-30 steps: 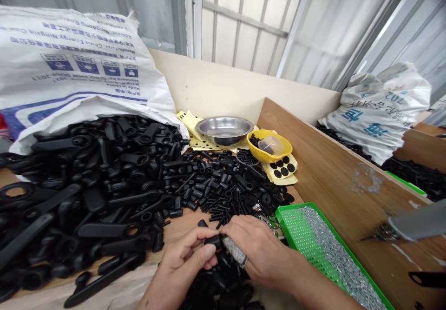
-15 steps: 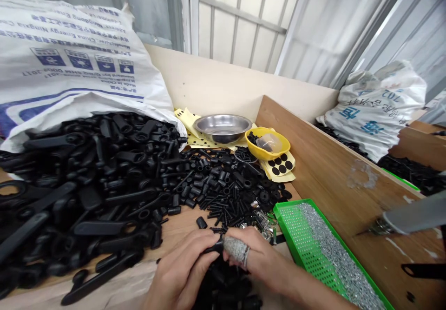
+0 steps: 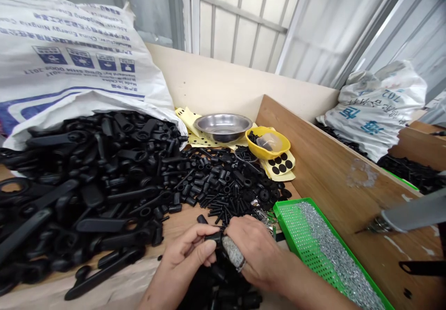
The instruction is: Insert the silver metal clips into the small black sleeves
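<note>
Between thumb and fingers, my left hand (image 3: 188, 259) pinches a short black plastic piece (image 3: 214, 238). My right hand (image 3: 258, 249) is closed against the other end of that piece, its curled fingers hiding part of it. A grey, fabric-like wrap (image 3: 233, 252) covers my right thumb. Just beyond my fingers lies a small black cylinder (image 3: 201, 219). Heaped black screws (image 3: 223, 205) lie a little further back. Below my hands more black parts (image 3: 237, 296) are piled, partly hidden by my wrists.
At left, black handle-shaped parts (image 3: 104, 194) spill from a white sack (image 3: 69, 59). A green tray (image 3: 292, 245) of small metal pieces stands at right, before a wooden divider (image 3: 324, 166) and a power driver (image 3: 411, 212). Behind are a steel bowl (image 3: 223, 126) and yellow bowl (image 3: 268, 152).
My right hand has turned and risen slightly over the black piece. My left fingers have opened out a little, showing more of the piece, with the left hand still pinching it.
</note>
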`<state>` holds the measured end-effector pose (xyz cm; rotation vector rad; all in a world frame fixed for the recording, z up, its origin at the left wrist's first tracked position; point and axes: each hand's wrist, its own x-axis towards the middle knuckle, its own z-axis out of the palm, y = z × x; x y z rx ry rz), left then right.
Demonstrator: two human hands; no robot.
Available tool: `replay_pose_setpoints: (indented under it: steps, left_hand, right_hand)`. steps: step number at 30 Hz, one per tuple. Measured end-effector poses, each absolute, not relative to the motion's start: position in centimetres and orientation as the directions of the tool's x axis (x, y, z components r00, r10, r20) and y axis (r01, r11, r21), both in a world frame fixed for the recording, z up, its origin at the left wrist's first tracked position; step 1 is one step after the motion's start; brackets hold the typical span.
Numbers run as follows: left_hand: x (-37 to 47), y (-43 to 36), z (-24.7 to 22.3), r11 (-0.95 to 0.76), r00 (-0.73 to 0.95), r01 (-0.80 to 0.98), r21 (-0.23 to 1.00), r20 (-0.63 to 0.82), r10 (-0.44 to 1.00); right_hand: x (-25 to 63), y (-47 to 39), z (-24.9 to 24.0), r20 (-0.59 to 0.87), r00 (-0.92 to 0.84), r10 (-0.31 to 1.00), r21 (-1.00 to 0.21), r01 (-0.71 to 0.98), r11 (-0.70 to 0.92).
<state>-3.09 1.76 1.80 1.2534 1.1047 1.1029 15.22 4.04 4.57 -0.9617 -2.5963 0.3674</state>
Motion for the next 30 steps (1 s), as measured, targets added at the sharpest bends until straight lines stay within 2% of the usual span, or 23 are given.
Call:
replay_pose_setpoints:
  steps: [1, 3, 6, 8, 10, 13, 17, 21, 27, 30]
  left_hand:
    - [-3.0, 1.7, 1.9, 0.015, 0.140, 0.000, 1.000, -0.014, 0.990]
    - [-2.8, 1.6, 2.2, -0.007, 0.108, 0.042, 0.999, 0.003, 0.994]
    - [-2.5, 1.2, 2.7, -0.112, 0.034, 0.126, 0.986, 0.108, 0.994]
    - [-2.3, 1.0, 2.9, -0.203, 0.024, 0.183, 0.962, 0.202, 0.979]
    - [-2.3, 0.9, 2.9, -0.277, 0.026, 0.219, 0.936, 0.278, 0.960]
    - [-2.3, 0.8, 2.6, -0.280, 0.018, 0.235, 0.931, 0.284, 0.959]
    - [-2.6, 1.1, 2.6, -0.109, 0.054, 0.202, 0.973, 0.100, 0.994]
    - [-2.9, 1.5, 2.7, -0.031, 0.153, 0.142, 0.989, 0.009, 0.988]
    - [-3.0, 2.0, 2.5, 0.081, 0.216, 0.032, 0.996, -0.086, 0.973]
    - [-2.9, 1.8, 2.5, 0.140, 0.212, -0.015, 0.990, -0.134, 0.968]
  right_hand:
    - [15.3, 4.1, 4.6, 0.211, -0.717, 0.664, -0.387, 0.563, 0.730]
    - [15.3, 4.0, 5.2, 0.144, -0.703, 0.696, -0.538, 0.535, 0.651]
    - [15.1, 3.8, 6.1, 0.034, -0.647, 0.761, -0.758, 0.480, 0.442]
    - [15.0, 3.6, 6.4, -0.002, -0.625, 0.780, -0.822, 0.446, 0.355]
    - [14.9, 3.4, 6.3, 0.005, -0.622, 0.783, -0.830, 0.434, 0.350]
    - [14.9, 3.4, 5.9, 0.055, -0.630, 0.774, -0.752, 0.484, 0.447]
    - [15.1, 3.6, 5.1, 0.120, -0.688, 0.716, -0.588, 0.532, 0.609]
    - [15.3, 4.0, 4.5, 0.198, -0.744, 0.638, -0.388, 0.539, 0.748]
    - [15.4, 4.3, 4.9, 0.229, -0.831, 0.506, -0.058, 0.508, 0.860]
    - [15.5, 4.5, 5.3, 0.230, -0.860, 0.456, 0.034, 0.475, 0.879]
